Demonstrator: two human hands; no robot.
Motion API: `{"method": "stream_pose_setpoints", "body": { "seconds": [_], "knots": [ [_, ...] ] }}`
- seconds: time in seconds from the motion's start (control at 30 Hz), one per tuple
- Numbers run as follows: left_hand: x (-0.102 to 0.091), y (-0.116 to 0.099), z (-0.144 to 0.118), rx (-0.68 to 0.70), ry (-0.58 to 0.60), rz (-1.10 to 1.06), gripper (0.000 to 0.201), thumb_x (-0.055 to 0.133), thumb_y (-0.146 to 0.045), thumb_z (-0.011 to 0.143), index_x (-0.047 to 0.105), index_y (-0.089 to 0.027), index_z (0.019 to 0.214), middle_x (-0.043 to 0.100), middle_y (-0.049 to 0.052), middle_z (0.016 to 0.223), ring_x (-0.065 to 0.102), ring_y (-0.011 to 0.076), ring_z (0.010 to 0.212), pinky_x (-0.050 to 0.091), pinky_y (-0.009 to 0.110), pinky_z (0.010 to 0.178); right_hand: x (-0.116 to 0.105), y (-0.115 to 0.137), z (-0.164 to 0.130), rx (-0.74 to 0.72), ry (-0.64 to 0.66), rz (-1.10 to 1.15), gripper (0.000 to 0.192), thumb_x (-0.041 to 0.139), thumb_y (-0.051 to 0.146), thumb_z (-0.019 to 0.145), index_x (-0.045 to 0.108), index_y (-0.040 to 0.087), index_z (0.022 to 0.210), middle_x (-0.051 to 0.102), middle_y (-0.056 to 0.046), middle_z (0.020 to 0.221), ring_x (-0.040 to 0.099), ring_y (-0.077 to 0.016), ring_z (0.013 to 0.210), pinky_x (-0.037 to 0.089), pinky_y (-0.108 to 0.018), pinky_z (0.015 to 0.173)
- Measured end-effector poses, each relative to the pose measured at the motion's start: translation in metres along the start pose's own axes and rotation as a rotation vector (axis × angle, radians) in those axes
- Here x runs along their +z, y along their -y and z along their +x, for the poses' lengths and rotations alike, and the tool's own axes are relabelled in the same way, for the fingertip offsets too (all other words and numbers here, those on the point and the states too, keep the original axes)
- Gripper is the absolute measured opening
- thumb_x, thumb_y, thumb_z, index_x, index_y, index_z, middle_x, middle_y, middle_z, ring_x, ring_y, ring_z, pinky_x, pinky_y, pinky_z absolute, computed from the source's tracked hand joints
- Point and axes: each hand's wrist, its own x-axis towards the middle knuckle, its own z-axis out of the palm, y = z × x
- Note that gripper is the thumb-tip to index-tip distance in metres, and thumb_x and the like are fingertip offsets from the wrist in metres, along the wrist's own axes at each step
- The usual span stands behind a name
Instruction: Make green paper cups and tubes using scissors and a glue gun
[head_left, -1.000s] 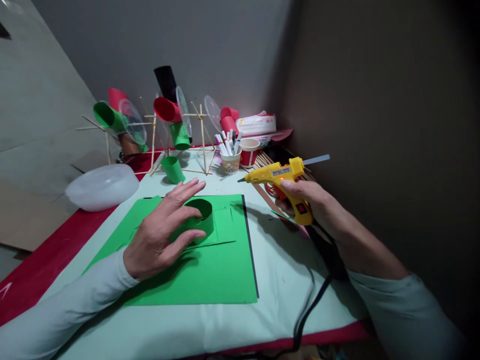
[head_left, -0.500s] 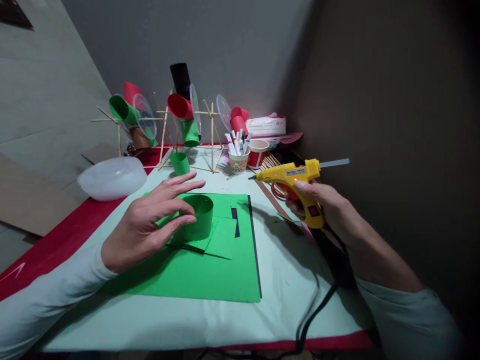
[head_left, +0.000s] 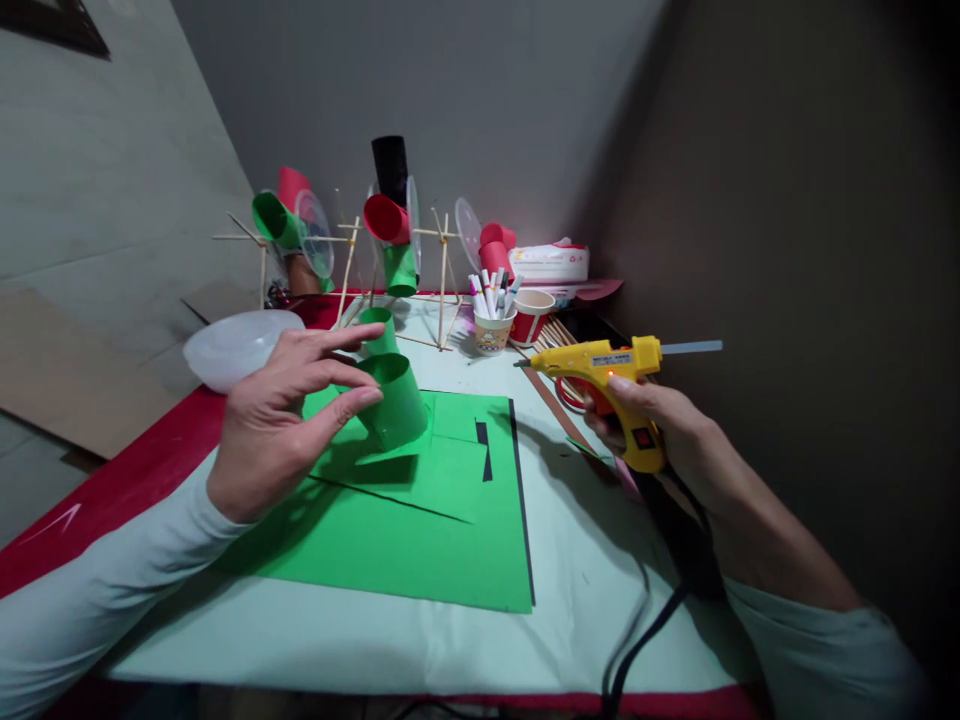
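My left hand (head_left: 300, 420) pinches the near rim of a green paper tube (head_left: 400, 408). The tube leans, and the small green paper square (head_left: 375, 456) at its base is tilted up off the sheets below. Under it lie a loose green paper piece (head_left: 450, 480) and a larger green sheet (head_left: 390, 570) with a dark edge. Wrapped in my right hand (head_left: 637, 410) is a yellow hot glue gun (head_left: 604, 362), its nozzle pointing left, an orange light lit and a glue stick out the back.
Behind stand stick frames (head_left: 444, 275) bearing red, green and black paper tubes (head_left: 388, 218). Nearby are a cup of markers (head_left: 493, 328), a red paper cup (head_left: 531, 318), another green tube (head_left: 380, 328) and a translucent bowl (head_left: 236, 345). A black cord (head_left: 660, 610) hangs from the glue gun.
My left hand has tipped the green tube, lifting the near side of its square base. The glue gun stays in my right hand. The whole view has shifted slightly.
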Motion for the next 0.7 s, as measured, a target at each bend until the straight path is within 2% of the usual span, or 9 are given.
{"method": "stream_pose_setpoints", "body": {
  "seconds": [0.1,0.17,0.3,0.43,0.57,0.7],
  "knots": [
    [-0.008,-0.004,0.006,-0.018,-0.033,-0.032,0.009,0.070,-0.024,0.088,0.073,-0.028,0.080,0.073,-0.004,0.124,0.062,0.0277,0.120,0.044,0.056,0.108,0.000,0.000,-0.001,0.022,0.003,0.032,0.033,0.063,0.053,0.083,0.058,0.022,0.075,0.053,-0.002,0.064,0.041,-0.0151,0.051,0.029,-0.029,0.045],
    [-0.013,-0.006,0.010,-0.018,-0.010,-0.117,0.007,0.074,-0.025,0.086,0.075,-0.028,0.080,0.071,-0.003,0.127,0.062,0.0275,0.121,0.044,0.055,0.110,-0.001,0.000,-0.001,0.027,0.001,0.040,0.033,0.064,0.052,0.083,0.058,0.022,0.074,0.053,-0.002,0.065,0.042,-0.0156,0.053,0.029,-0.030,0.046],
    [-0.018,-0.003,0.018,0.043,0.180,-0.231,0.008,0.072,-0.033,0.088,0.079,-0.030,0.084,0.066,0.000,0.136,0.056,0.0289,0.131,0.044,0.053,0.112,-0.002,0.001,0.000,0.024,0.001,0.050,0.032,0.066,0.052,0.081,0.060,0.020,0.076,0.053,-0.002,0.065,0.041,-0.0147,0.053,0.026,-0.030,0.047],
    [-0.018,0.006,0.024,0.147,0.389,-0.263,0.019,0.064,-0.034,0.093,0.080,-0.031,0.084,0.066,0.002,0.137,0.053,0.0296,0.135,0.038,0.053,0.118,-0.001,0.000,0.001,0.025,0.007,0.064,0.033,0.066,0.053,0.079,0.061,0.020,0.078,0.053,-0.002,0.064,0.039,-0.0142,0.051,0.023,-0.030,0.045],
    [-0.015,0.016,0.027,0.095,0.527,-0.406,0.025,0.059,-0.039,0.095,0.082,-0.033,0.087,0.064,0.005,0.140,0.051,0.0311,0.137,0.042,0.054,0.115,-0.001,0.002,-0.001,0.023,0.011,0.070,0.033,0.066,0.052,0.080,0.061,0.020,0.076,0.052,-0.002,0.065,0.038,-0.0135,0.051,0.023,-0.030,0.045],
    [-0.008,0.024,0.026,0.012,0.602,-0.597,0.022,0.063,-0.040,0.092,0.083,-0.032,0.088,0.061,0.007,0.143,0.051,0.0335,0.137,0.048,0.052,0.110,0.000,0.004,-0.002,0.020,0.001,0.061,0.031,0.065,0.049,0.082,0.060,0.020,0.072,0.053,-0.002,0.063,0.040,-0.0146,0.054,0.027,-0.030,0.048]
  ]
}}
